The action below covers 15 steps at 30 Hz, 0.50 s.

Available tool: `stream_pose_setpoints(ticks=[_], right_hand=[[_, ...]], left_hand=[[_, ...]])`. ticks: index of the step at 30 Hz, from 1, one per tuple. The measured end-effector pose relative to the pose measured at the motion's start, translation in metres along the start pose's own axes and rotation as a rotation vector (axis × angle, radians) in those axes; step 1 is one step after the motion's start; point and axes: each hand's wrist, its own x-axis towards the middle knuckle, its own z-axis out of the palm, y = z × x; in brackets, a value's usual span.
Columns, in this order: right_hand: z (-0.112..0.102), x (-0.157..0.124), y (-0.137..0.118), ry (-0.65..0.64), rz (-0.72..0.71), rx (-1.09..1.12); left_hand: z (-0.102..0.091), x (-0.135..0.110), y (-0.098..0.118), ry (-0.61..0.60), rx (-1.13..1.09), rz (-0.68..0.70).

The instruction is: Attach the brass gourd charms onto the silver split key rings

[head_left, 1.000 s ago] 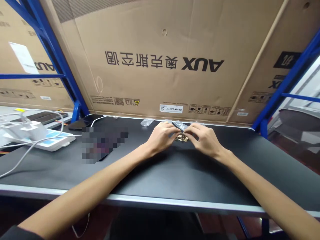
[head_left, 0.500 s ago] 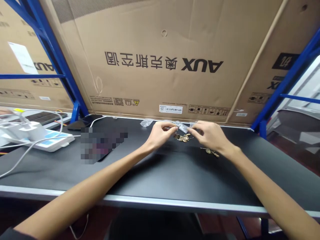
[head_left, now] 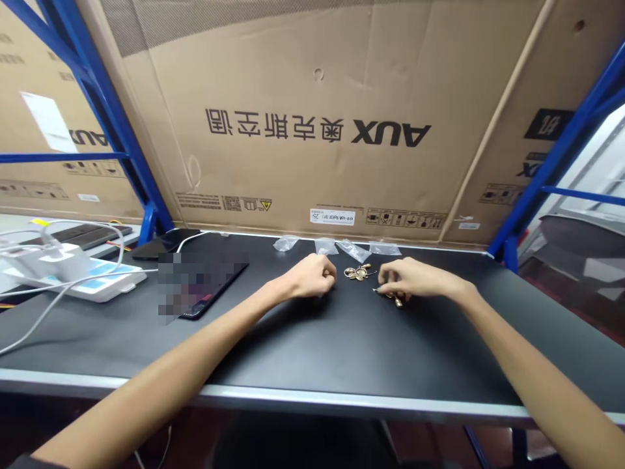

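Note:
My left hand [head_left: 312, 276] rests curled on the black tabletop, with nothing visible in its fingers. A small cluster of gold-coloured metal jewellery [head_left: 358, 273] lies between my hands. My right hand [head_left: 403, 279] is bent over a second gold-coloured piece [head_left: 398, 299], and a thin metal pin [head_left: 377, 290] sticks out from under its fingertips. The hand hides much of this piece. Several small clear plastic bags [head_left: 354, 251] lie along the back edge of the table, just beyond my hands.
To the left are a white power strip [head_left: 97, 283] with white cables and a pixelated dark tablet [head_left: 202, 290]. A black phone [head_left: 166, 242] lies behind them. A large AUX cardboard box [head_left: 317, 130] and blue shelf uprights stand behind the table.
My hands have moved apart and let go of the clear plastic bag, which now lies at the back. My right hand has moved down onto the gold piece that lay apart.

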Motion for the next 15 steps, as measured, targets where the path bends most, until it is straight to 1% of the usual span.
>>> stream_pose_setpoints(ticks=[3,4,6,8,9,13,15], right_hand=[[0.009,0.01,0.0,0.3,-0.126,-0.19],[0.013,0.014,0.002,0.367,-0.165,-0.24],[0.02,0.02,0.008,0.371,-0.248,-0.282],[0.025,0.023,0.012,0.328,-0.321,-0.311],[0.027,0.023,0.011,0.317,-0.347,-0.317],[0.028,0.017,-0.001,0.288,-0.415,-0.289],[0.026,0.014,-0.007,0.279,-0.431,-0.256]], left_hand=[[0.003,-0.002,0.003,0.013,0.171,0.034],[0.005,-0.002,0.003,0.027,0.204,0.044],[0.008,-0.002,0.002,0.08,0.241,0.075],[0.013,-0.002,0.0,0.128,0.24,0.125],[0.014,-0.003,-0.001,0.132,0.226,0.147],[0.016,-0.005,0.001,0.025,0.151,0.251],[0.013,-0.005,0.002,0.016,0.102,0.256]])
